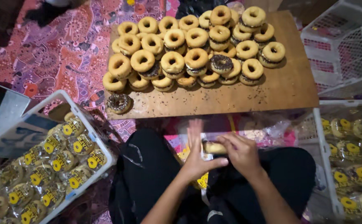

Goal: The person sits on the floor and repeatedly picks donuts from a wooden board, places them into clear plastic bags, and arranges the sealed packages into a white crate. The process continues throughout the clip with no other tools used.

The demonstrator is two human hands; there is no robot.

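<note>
The right hand point(240, 152) pinches a plain doughnut point(214, 147) over the lap; the left hand point(196, 155) lies flat and spread beside it, touching its wrapper; ahead, a wooden board point(289, 85) carries stacked doughnuts point(195, 47) on a patterned red floor cloth point(60, 54); white crates point(90, 132) of bagged doughnuts flank both sides.

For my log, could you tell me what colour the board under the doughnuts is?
Brown wooden board, head view.

Clear bags point(52, 166) with round yellow-and-black labels are piled in the left crate; same bags point(355, 157) are stacked in the right crate.
</note>
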